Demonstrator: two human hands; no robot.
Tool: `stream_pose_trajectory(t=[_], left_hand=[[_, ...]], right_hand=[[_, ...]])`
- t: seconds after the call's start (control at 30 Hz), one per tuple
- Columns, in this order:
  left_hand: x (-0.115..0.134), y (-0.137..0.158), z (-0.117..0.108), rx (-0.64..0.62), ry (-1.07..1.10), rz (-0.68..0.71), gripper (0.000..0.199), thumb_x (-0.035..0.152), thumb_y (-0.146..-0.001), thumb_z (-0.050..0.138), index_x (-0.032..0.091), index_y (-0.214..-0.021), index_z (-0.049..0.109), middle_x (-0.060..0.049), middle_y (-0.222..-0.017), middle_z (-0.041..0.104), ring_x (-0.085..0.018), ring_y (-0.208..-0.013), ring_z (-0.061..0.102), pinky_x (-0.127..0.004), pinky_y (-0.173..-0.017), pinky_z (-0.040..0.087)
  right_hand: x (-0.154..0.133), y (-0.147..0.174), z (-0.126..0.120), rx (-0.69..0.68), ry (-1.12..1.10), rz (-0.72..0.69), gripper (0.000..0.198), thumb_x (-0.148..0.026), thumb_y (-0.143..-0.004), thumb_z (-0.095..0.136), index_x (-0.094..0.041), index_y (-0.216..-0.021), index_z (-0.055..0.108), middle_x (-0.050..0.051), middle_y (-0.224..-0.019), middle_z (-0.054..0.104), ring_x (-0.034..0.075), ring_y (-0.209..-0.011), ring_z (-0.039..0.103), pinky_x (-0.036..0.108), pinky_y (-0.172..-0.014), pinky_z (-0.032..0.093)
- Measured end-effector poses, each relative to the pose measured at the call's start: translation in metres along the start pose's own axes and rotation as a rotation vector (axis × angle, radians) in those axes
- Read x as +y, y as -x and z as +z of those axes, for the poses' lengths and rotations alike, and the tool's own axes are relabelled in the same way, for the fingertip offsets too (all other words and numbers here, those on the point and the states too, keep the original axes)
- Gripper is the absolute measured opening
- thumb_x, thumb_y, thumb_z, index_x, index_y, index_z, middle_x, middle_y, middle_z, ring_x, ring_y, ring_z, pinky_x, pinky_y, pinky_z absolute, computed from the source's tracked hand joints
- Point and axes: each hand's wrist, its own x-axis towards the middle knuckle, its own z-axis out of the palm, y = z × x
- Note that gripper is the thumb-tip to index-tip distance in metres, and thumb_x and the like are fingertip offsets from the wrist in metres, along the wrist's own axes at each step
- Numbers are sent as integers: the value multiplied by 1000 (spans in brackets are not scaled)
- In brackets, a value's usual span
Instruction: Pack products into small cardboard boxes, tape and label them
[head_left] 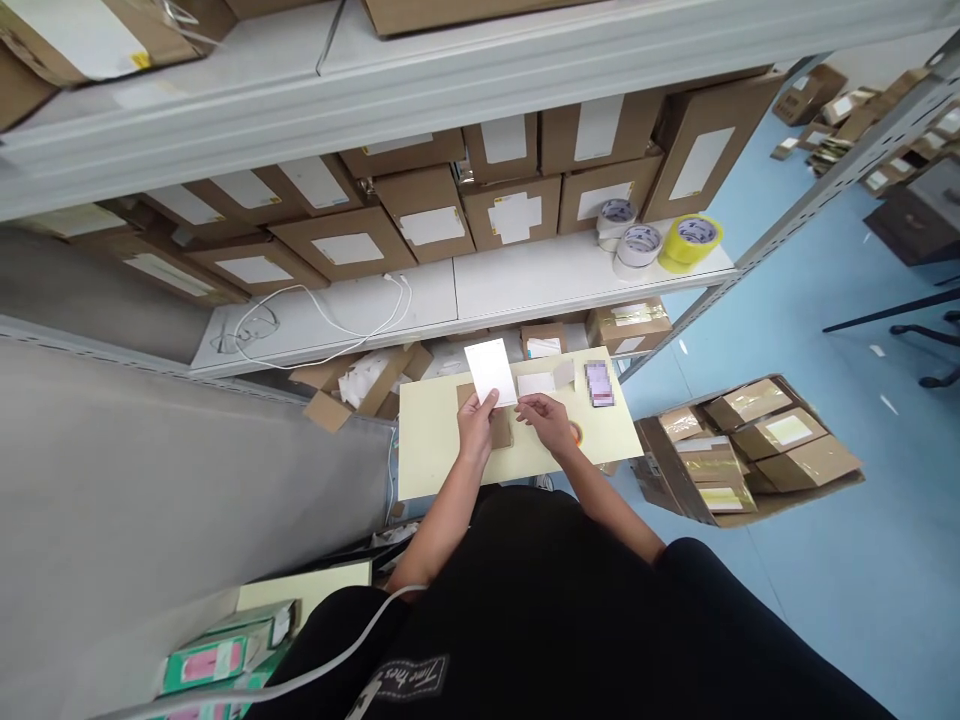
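My left hand [475, 428] holds a blank-looking white label sheet [491, 368] by its lower edge, thumb on top, above the small table. At the sheet's lower right corner, my right hand [547, 420] has its fingertips pinched together, touching that corner. Beneath my hands lies a small brown cardboard box [501, 432], partly covered by them. White paper pieces [535, 383] lie just beyond my right hand. A phone [599, 384] with a lit screen rests to their right. Beside my right wrist, part of an orange tape roll [576, 433] shows.
Cardboard boxes [429, 215] line the grey shelf in front. White tape rolls [637, 247], a yellow tape roll [690, 243] and a white cable [322, 318] lie on it. An open carton [652, 470] of packed boxes stands on the floor to the right. A wall [187, 450] borders the left.
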Motion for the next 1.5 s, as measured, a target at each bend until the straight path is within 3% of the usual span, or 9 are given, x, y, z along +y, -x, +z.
stream_pose_trajectory(t=[0.27,0.37,0.47,0.5,0.6,0.7,0.87,1.13,1.5], left_hand=[[6,6,13,19,128,-43,55,49,-67,93,14,-106,77,-10,-108,79,-18,-89,72,-28,-77,54],[4,4,16,-6,77,-57,59,47,-68,93,15,-114,74,-11,-109,78,-19,-92,73,-30,-80,55],[6,3,15,64,-134,80,71,36,-65,96,21,-129,69,-10,-119,75,-21,-101,72,-31,-85,55],[9,3,14,70,-223,152,66,35,-67,95,22,-127,71,-10,-120,75,-21,-103,71,-32,-87,55],[21,9,10,-109,-390,280,35,44,-83,82,20,-108,80,-9,-108,78,-21,-97,72,-33,-86,57],[32,17,7,-298,-422,329,31,47,-92,73,19,-102,83,-8,-101,81,-21,-91,74,-33,-84,60],[38,25,-3,-266,-429,437,25,43,-93,73,22,-100,85,-7,-100,82,-22,-93,77,-35,-85,63],[51,15,-45,-176,-392,453,26,43,-92,73,22,-102,85,-6,-98,83,-21,-88,78,-34,-82,65],[84,10,-140,-123,-430,582,19,33,-95,69,23,-101,84,-4,-91,82,-18,-82,77,-27,-73,63]], right_hand=[[-9,0,2,-6,-55,-12,30,-51,-78,78,-23,-83,69,2,-78,74,17,-70,68,31,-71,54],[-9,-1,0,-9,-61,-31,31,-53,-79,77,-24,-83,68,1,-76,73,17,-71,67,32,-72,54],[-10,-2,-4,-18,-54,-56,32,-55,-83,74,-24,-85,68,1,-77,72,18,-73,67,33,-73,54],[-11,-2,-5,-26,-47,-65,32,-56,-85,73,-24,-86,68,1,-78,72,18,-74,67,33,-73,53],[-13,-1,-7,-64,-13,-104,33,-57,-90,69,-24,-89,68,1,-81,71,18,-77,66,33,-75,53],[-17,1,-5,-99,16,-141,33,-57,-95,64,-24,-91,68,1,-82,70,18,-79,65,32,-76,52],[-22,1,8,-141,-3,-139,32,-56,-94,67,-24,-92,69,2,-83,70,18,-77,64,33,-76,54],[-27,-6,52,-195,95,-147,32,-56,-89,74,-24,-96,73,3,-87,73,18,-78,68,33,-77,56],[-21,-10,151,-260,215,-186,30,-52,-90,70,-23,-88,75,4,-82,74,20,-78,69,33,-73,56]])
